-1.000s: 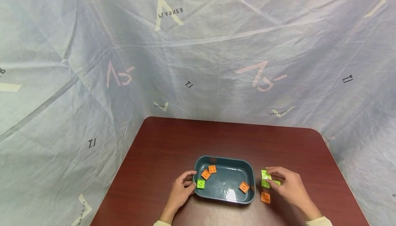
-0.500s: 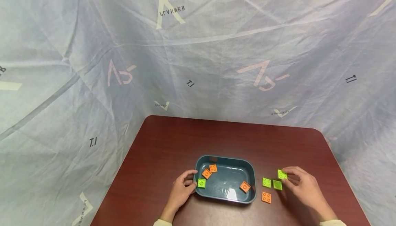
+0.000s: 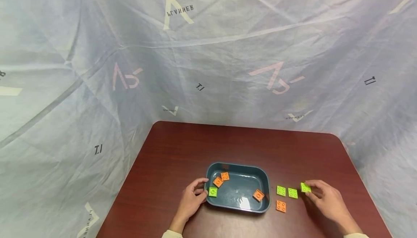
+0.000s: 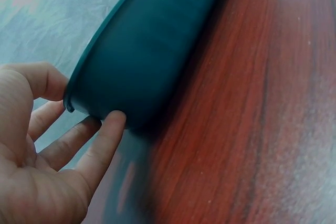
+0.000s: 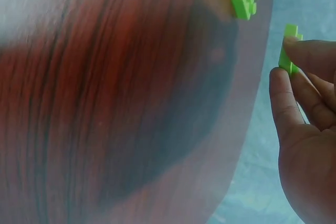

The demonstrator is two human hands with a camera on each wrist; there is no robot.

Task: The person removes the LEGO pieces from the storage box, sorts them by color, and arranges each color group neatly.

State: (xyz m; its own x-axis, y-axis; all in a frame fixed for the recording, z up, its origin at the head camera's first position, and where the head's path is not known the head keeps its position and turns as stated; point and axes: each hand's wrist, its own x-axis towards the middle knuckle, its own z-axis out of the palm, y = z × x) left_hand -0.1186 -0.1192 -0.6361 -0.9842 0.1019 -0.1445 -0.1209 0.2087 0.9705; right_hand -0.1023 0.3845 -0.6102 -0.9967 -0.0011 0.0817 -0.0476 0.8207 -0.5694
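Note:
A dark teal tray [image 3: 241, 209] stands on the table, and my left hand [image 3: 192, 197] holds its left end. In the left wrist view the fingers of that hand [image 4: 47, 145] lie against the tray's outer wall [image 4: 136, 56] and rim. To the right, my right hand [image 3: 329, 200] pinches a green square building brick [image 3: 305, 187] between thumb and fingers. In the right wrist view this brick [image 5: 287, 51] is seen edge-on, raised off the tabletop. Two green bricks [image 3: 281, 191] [image 3: 293, 193] lie in a row left of it, studs up. An orange brick [image 3: 281, 206] lies nearer me.
Inside the tray are two orange bricks [image 3: 218, 182] [image 3: 224, 176] and a green brick [image 3: 213, 192] at the left, and an orange brick [image 3: 258, 195] at the right. The reddish-brown table [image 3: 182, 143] ends at a grey printed cloth [image 3: 224, 78].
My right hand has carried the green brick rightward from above the left green brick, past the second one, then lower and slightly nearer me. My left hand stays at the tray.

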